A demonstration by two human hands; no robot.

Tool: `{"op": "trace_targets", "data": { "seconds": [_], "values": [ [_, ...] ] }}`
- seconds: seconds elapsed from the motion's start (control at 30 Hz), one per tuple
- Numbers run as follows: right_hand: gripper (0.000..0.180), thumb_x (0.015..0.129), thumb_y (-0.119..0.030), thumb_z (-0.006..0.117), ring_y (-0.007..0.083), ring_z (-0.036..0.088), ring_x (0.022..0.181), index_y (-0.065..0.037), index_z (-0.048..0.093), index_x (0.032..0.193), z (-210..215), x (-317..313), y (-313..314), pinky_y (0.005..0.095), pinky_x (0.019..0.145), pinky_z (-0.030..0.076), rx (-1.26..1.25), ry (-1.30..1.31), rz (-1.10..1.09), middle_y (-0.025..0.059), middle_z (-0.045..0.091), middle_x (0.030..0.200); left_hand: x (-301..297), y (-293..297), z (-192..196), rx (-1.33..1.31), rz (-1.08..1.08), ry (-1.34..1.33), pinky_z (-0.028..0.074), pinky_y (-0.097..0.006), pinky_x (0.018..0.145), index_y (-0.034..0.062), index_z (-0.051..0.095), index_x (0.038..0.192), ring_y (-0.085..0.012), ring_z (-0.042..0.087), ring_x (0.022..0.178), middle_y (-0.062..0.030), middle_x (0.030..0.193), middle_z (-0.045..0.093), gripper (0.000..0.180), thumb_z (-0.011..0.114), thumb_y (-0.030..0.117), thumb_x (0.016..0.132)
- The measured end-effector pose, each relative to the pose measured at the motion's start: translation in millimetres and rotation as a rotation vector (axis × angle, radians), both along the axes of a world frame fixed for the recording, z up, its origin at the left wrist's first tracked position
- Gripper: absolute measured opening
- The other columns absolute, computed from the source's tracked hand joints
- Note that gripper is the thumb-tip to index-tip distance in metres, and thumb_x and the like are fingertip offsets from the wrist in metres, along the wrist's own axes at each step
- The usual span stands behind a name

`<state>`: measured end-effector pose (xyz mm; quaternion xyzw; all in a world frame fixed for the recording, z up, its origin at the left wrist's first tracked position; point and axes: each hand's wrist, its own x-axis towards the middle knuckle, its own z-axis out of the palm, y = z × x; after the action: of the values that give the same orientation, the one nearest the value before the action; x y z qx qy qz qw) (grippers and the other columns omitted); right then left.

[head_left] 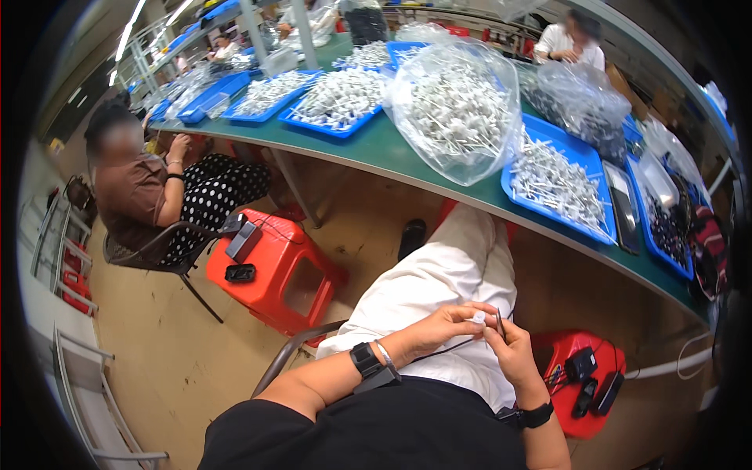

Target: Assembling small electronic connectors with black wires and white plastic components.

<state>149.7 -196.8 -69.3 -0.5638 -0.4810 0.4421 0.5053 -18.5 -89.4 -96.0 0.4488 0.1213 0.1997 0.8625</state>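
Observation:
Above my lap, my left hand [440, 327] pinches a small white plastic piece [479, 317] between its fingertips. Close against it, my right hand [513, 354] is closed around a thin dark metal tool [500, 322] that stands up from its fingers; its exact kind I cannot make out. The fingertips of both hands meet around the white piece. On the green bench ahead, a large clear plastic bag [458, 110] bulges with white plastic pieces on stems. To its right, more such pieces lie heaped in a blue tray [577, 149].
The green bench [360, 163] runs across in front, with further blue trays of white pieces to the left and dark parts at right. Red stools [258, 286] stand at both sides, bearing small black devices. A person [141, 180] sits at left; another works across the bench.

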Motion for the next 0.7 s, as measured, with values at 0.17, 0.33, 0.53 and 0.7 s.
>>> {"op": "trace_targets", "data": {
  "seconds": [0.17,0.33,0.53,0.7],
  "values": [
    [0.019,0.096,-0.009,0.065,0.0066,0.057,0.074,0.003,0.069,0.109,2,9,2,0.0223,0.069,0.046,-0.101,0.175,-0.019,0.0009,0.067,0.082,1,1,10,0.024,-0.083,-0.029,0.039,-0.034,0.106,0.0036,0.062,0.131,-0.0180,0.050,0.123,-0.0080,0.141,0.049,0.038,0.066,0.020,0.097],
    [0.013,0.095,-0.010,0.067,0.0061,0.056,0.069,0.001,0.069,0.101,-4,9,4,0.0208,0.067,0.044,-0.081,0.167,-0.082,-0.0001,0.065,0.077,-1,10,-14,-0.184,-0.056,-0.055,0.043,-0.022,0.079,0.0038,0.061,0.126,-0.0069,0.053,0.089,0.0008,0.100,0.060,0.038,0.062,0.031,0.100],
    [0.012,0.093,-0.009,0.068,0.0060,0.056,0.070,0.003,0.069,0.094,-6,6,7,0.0208,0.067,0.045,-0.111,-0.007,-0.024,-0.0010,0.063,0.075,0,11,-10,-0.187,-0.064,0.050,0.043,-0.019,0.061,0.0053,0.067,0.108,-0.0052,0.050,0.065,0.0038,0.077,0.056,0.029,0.062,0.032,0.100],
    [0.013,0.092,-0.007,0.069,0.0064,0.056,0.069,0.005,0.069,0.093,-11,7,6,0.0221,0.064,0.045,-0.066,-0.065,-0.003,-0.0005,0.063,0.074,-4,8,-5,-0.312,-0.100,0.014,0.049,-0.021,0.062,0.0056,0.067,0.102,-0.0072,0.058,0.067,0.0013,0.076,0.062,0.024,0.065,0.030,0.098]
  ]
}}
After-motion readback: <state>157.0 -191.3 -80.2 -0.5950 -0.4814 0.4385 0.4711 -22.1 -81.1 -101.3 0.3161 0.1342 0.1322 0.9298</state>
